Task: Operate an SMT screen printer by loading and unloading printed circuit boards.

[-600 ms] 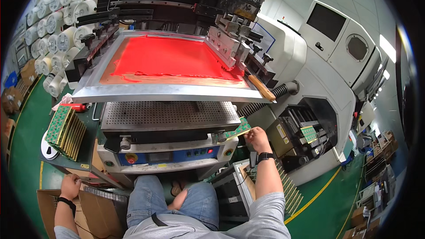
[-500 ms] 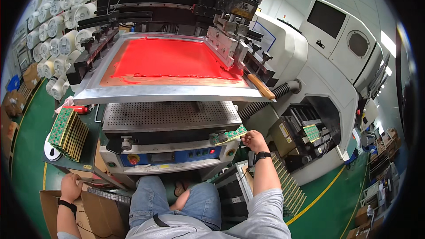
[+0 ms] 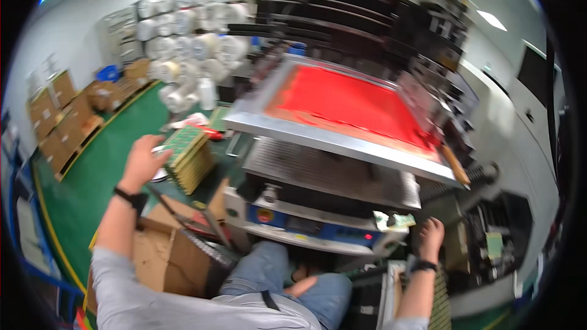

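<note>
My left hand [image 3: 143,160] is raised at the left edge of a stack of green circuit boards [image 3: 188,157], its thumb and fingers apart. Motion blur hides whether the fingertips touch the boards. My right hand [image 3: 431,238] hovers off the right front corner of the printing machine [image 3: 309,227], fingers loosely bent and nothing visible in them. A small green-and-white board [image 3: 395,220] lies by that corner, a little left of the hand. Above the machine's perforated plate [image 3: 330,174], a metal-framed stencil [image 3: 342,150] carries a spread of red paste [image 3: 348,101].
A wooden-handled tool [image 3: 454,165] lies on the frame's right corner. An open cardboard box [image 3: 160,253] stands below my left arm. White reels [image 3: 211,46] and cartons [image 3: 64,116] line the far left. A large pale machine [image 3: 513,140] stands on the right.
My view has swung left. My left hand has risen from the box edge to the board stack. My right hand has come away from the small board it was holding.
</note>
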`<state>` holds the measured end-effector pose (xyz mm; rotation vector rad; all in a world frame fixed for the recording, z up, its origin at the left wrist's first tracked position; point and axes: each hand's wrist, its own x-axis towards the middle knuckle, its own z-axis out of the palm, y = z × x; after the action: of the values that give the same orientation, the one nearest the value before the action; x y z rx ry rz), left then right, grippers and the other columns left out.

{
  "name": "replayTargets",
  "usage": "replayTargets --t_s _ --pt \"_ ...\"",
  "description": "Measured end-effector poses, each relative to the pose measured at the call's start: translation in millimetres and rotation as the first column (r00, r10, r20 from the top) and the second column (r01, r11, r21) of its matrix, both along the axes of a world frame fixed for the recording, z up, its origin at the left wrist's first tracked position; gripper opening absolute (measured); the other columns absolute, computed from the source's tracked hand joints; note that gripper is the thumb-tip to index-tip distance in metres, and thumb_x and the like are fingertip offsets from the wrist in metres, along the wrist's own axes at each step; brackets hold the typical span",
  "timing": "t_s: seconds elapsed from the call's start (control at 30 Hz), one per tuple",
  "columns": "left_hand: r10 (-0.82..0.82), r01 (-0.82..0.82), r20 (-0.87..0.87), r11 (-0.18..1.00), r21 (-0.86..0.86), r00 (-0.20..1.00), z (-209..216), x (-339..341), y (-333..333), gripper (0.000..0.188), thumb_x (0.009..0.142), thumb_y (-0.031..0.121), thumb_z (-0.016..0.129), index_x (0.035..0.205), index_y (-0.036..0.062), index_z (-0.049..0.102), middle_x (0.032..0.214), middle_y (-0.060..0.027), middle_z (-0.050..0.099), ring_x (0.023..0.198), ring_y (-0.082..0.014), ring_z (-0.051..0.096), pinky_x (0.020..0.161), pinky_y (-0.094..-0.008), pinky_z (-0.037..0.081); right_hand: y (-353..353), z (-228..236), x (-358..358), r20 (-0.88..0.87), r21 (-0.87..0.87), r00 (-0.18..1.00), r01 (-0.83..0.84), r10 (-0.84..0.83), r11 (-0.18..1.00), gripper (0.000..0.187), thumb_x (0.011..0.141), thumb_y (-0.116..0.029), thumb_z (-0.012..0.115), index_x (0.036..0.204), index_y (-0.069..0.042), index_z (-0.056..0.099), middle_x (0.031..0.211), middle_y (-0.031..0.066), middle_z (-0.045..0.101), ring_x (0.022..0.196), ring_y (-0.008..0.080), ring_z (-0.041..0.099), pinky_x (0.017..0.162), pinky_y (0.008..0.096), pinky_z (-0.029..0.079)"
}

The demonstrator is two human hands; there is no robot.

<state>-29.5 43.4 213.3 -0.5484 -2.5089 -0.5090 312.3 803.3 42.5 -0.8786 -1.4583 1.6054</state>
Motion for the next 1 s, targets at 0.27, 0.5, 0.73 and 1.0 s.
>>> replayTargets --t_s 0.27,0.5,0.73,1.0 --pt "0.287 -0.204 0.349 0.945 -0.255 0.892 -17 -25 2 0.074 0.077 0.06 0.076 0.126 0.0047 0.067 0.121 -0.0234 0.067 0.117 -0.0387 0.063 0.1 -0.0457 0.05 -116 110 -3 0.233 0.51 0.94 -0.338 0.251 0.791 0.011 0.096 -0.007 0.062 0.105 0.0 0.064 0.085 0.002 0.064 0.067 0.0097 0.056 0.063 0.0251 0.046" --pt "0.271 -0.225 0.332 0.959 -0.169 0.904 -24 -31 14 0.078 0.07 0.056 0.082 0.129 0.0067 0.065 0.11 -0.0218 0.072 0.106 -0.0385 0.068 0.096 -0.0463 0.053 -187 155 -61 0.438 0.591 0.853 -0.51 0.283 0.625 0.017 0.092 -0.008 0.065 0.105 0.003 0.066 0.091 0.009 0.068 0.085 0.0161 0.065 0.079 0.0303 0.052" --pt "-0.052 0.052 0.011 0.999 -0.007 0.999 7 -2 42 0.061 0.074 0.027 0.083 0.127 0.0065 0.063 0.124 -0.0198 0.062 0.118 -0.0399 0.058 0.107 -0.0446 0.044 -172 125 -146 0.307 0.912 0.949 -0.316 0.077 0.26 0.043 0.092 -0.027 0.071 0.124 0.001 0.063 0.123 0.0241 0.064 0.119 0.0414 0.059 0.103 0.0456 0.047" --pt "-0.716 0.534 0.413 0.697 0.479 0.564 32 11 184 0.066 0.081 0.028 0.083 0.138 0.0074 0.057 0.137 -0.0131 0.06 0.128 -0.0335 0.055 0.111 -0.0426 0.041 -166 125 -151 0.393 0.887 0.919 -0.378 -0.006 0.265 0.06 0.088 -0.04 0.074 0.129 0.001 0.06 0.13 0.0264 0.061 0.123 0.046 0.055 0.104 0.0512 0.045"
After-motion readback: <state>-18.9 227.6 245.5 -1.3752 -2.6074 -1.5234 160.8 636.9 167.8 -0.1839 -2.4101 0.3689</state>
